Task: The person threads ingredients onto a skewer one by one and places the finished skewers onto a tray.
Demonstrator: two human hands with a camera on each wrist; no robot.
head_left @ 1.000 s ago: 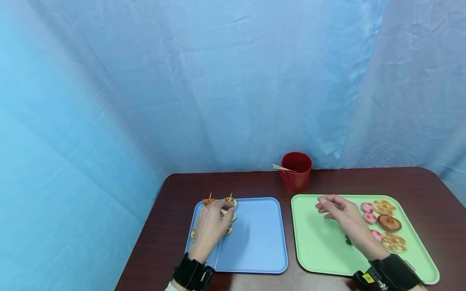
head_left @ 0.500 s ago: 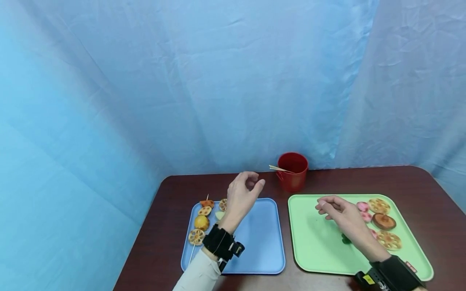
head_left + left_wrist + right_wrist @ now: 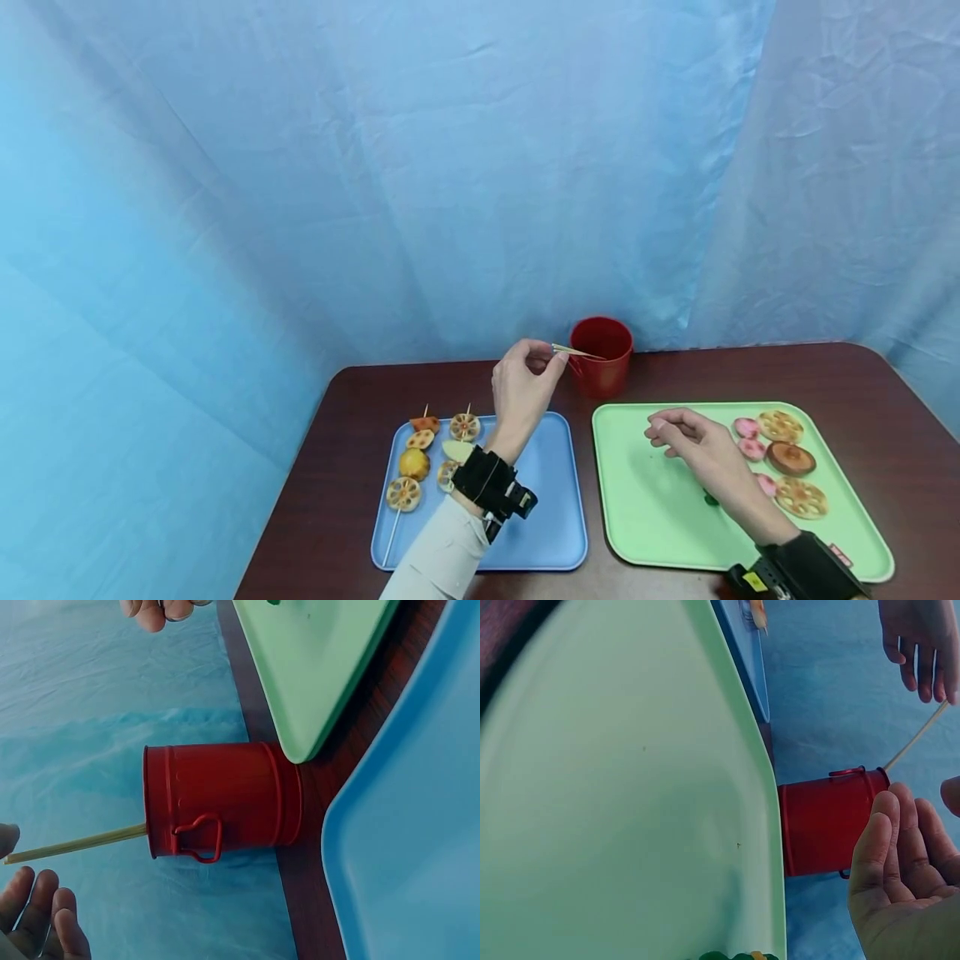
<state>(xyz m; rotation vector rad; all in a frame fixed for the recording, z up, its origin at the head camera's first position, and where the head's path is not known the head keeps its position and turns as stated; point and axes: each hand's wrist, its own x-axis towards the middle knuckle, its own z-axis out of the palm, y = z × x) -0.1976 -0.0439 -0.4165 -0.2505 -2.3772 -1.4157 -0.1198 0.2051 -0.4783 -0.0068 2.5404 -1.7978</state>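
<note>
My left hand (image 3: 521, 387) reaches over the far edge of the blue tray to thin wooden skewers (image 3: 82, 842) that lean out of a red cup (image 3: 602, 377). Their ends lie between its thumb and fingertips, with a gap still showing beside the fingers in the left wrist view. Over the green tray (image 3: 637, 517) hovers my right hand (image 3: 697, 442), fingers loosely bent, holding nothing. On the blue tray (image 3: 540, 533) lies a loaded skewer with an orange piece, lotus root slices (image 3: 403, 493) and a yellow ball (image 3: 414, 464). A second loaded skewer is partly hidden by the left arm.
Pink pieces (image 3: 752, 449), a brown round slice (image 3: 791, 458) and yellow lotus root slices (image 3: 801, 497) lie on the green tray's right side. A small green piece (image 3: 711, 498) shows beside the right forearm. A blue curtain (image 3: 480, 183) hangs behind the dark table (image 3: 300, 500).
My left hand has left the loaded skewers on the blue tray and moved right and away to the skewers in the cup. The right hand has stayed over the green tray.
</note>
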